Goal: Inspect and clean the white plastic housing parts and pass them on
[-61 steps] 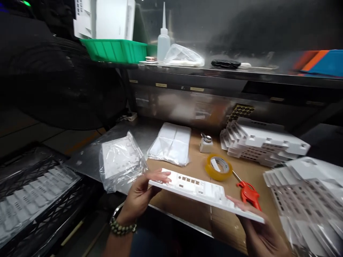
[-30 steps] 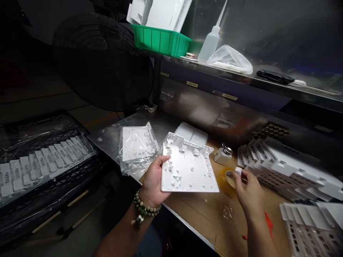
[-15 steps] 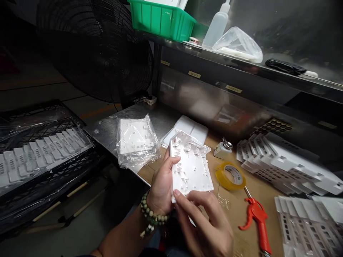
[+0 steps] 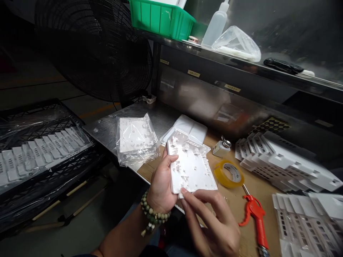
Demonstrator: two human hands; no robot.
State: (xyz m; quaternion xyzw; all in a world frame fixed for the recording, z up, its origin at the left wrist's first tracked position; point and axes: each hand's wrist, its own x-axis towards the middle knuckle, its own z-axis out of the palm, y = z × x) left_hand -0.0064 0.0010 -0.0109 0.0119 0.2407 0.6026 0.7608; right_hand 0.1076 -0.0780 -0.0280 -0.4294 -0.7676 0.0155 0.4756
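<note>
Nearest, the right hand (image 4: 211, 223) pinches a small white piece (image 4: 180, 196) between its fingertips, its other fingers curled in toward the palm, while the piece sits at the near left corner of a white plastic panel (image 4: 194, 169); whether it presses on the edge there cannot be made out. The left hand (image 4: 162, 185) grips that panel by its left side, thumb laid over the rim onto the inner face, the remaining fingers out of sight behind it. The panel lies tilted, its clips and posts facing up, just ahead of the right fingertips. A beaded bracelet (image 4: 154, 214) circles the left wrist, behind those fingers. To the right of the right fingers, on the cardboard (image 4: 259, 185), rest a red air gun (image 4: 257, 217) and, a little farther ahead, a roll of yellow tape (image 4: 221, 178). Beyond the tape stands a white bottle (image 4: 221, 148) with a metal top. Ahead and left of the left fingers lies a bagged panel (image 4: 138, 137), and straight past the held panel a pile of flat white bags (image 4: 187, 126). Well right of both hands, white panels stand in two stacks, the near stack (image 4: 305, 217) and the far stack (image 4: 286, 160). Farthest from the fingers, the metal shelf (image 4: 227, 60) bears a green bin (image 4: 162, 19) and a squeeze bottle (image 4: 215, 26).
</note>
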